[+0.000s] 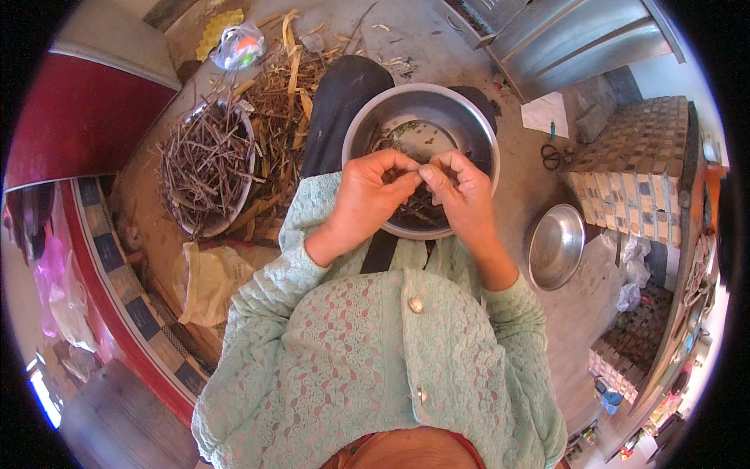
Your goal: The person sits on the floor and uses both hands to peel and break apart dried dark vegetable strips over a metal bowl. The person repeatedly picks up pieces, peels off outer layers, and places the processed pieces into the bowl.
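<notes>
2 hands (414, 191) pinch something hidden over the steel bowl (461, 117).

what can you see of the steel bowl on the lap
The steel bowl is round, deep and shiny grey metal, sitting upright on the person's lap over dark trousers. Its inside is mostly bare, with a few dark stems and green bits on the bottom and near side. The left hand and right hand meet over its near half, fingertips pinched together on a thin stem, hiding part of the near rim.
</notes>
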A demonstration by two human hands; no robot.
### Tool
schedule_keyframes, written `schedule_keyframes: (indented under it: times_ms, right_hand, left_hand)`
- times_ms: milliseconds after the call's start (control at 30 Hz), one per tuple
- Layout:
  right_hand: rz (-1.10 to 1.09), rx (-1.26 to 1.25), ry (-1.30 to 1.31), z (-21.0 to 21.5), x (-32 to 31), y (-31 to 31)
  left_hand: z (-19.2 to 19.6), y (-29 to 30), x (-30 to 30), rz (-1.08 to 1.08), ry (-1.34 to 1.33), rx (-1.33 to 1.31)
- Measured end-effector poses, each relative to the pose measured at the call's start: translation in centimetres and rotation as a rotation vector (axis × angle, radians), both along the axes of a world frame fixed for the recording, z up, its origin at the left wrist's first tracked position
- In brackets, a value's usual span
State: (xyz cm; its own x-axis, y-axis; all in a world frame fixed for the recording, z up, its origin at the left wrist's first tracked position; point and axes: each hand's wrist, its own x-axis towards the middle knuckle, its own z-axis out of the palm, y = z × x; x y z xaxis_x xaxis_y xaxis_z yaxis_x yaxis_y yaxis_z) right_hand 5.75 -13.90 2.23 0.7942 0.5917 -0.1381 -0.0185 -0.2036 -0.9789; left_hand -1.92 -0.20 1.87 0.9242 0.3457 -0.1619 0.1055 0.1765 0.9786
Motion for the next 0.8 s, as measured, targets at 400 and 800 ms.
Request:
schedule_keyframes:
  times_ms: [400,800]
  right_hand:
    - [0.251,-0.013,-0.039,-1.0,0.9,-1.3]
    - [0.09,0.296,0.235,-0.6,-0.5,0.5]
  left_hand:
    - [0.4,0.2,-0.2,-0.107,-0.073,0.355]
    - [-0.6,0.6,0.8,-0.014,-0.178,0.068]
